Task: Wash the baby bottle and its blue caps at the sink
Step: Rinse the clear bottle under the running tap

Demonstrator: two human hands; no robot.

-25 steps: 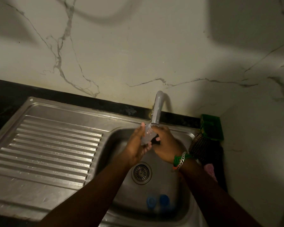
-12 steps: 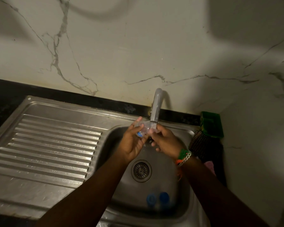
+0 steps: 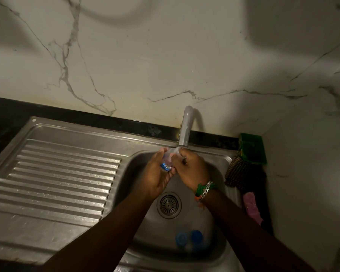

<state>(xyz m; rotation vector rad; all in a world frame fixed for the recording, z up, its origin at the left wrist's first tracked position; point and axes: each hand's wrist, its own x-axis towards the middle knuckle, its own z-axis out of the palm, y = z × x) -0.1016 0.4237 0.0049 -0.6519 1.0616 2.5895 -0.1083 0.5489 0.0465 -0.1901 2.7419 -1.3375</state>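
Both your hands, left hand point(image 3: 157, 177) and right hand point(image 3: 190, 169), curl fingers around one clear plastic baby bottle point(image 3: 168, 160); two round blue caps point(image 3: 188, 238) lie in the steel sink point(image 3: 214, 250).

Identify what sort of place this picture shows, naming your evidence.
Most likely a home kitchen: a stainless steel sink with a ribbed drainboard, a tap against a marble-patterned wall.

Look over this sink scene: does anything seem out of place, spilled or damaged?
Nothing stands out. Both hands, left hand and right hand, hold the clear bottle under the tap, and the two blue caps lie in the sink basin awaiting washing.
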